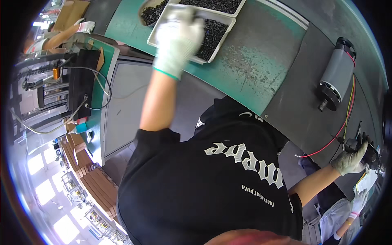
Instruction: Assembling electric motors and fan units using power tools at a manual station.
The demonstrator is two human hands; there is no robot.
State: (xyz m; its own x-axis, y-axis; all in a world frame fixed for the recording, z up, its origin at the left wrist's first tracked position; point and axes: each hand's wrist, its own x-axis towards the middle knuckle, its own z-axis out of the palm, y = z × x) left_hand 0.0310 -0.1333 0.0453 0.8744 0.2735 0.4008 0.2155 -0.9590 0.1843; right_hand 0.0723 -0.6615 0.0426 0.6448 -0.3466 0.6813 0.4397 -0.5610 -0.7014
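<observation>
My left hand (179,38), in a white knitted glove with a green cuff, is over a white tray (203,61) of small black parts (213,33). Motion smears its fingers, so I cannot make out whether it holds anything. Far to the right, my gloved right hand (352,161) is closed round a black hand tool (369,157) with a metallic end; its exact kind is unclear near the picture's rim. Between the hands, at the upper right, a grey cylindrical motor (337,75) with black end caps, a toothed shaft and red and yellow wires lies on the dark bench.
A second white tray (234,14) and a round container (143,16) of black parts sit beside the first. The worn green bench top (261,61) meets a dark surface. Co-workers' gloved hands (86,27) show at upper left and lower right. Cabled equipment (81,77) stands left.
</observation>
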